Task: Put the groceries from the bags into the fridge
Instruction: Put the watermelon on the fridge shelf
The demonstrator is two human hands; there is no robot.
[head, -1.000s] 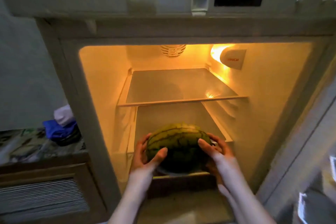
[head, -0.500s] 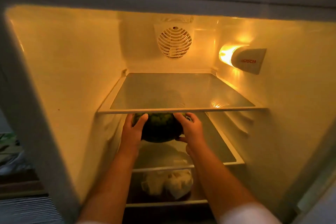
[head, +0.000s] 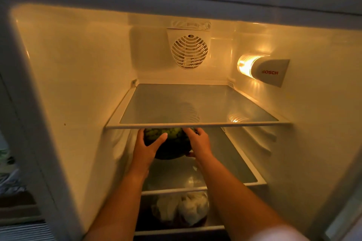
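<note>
My left hand and right hand grip a watermelon from both sides, over the fridge's second glass shelf, just under the top shelf.

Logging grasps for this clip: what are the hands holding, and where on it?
Both hold the watermelon under the top shelf: the left hand on its left side, the right hand on its right.

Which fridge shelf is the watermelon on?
The middle shelf, right under the bare top shelf. Both hands, left and right, hold the watermelon there; the bottom shelf holds only a pale bag.
</note>
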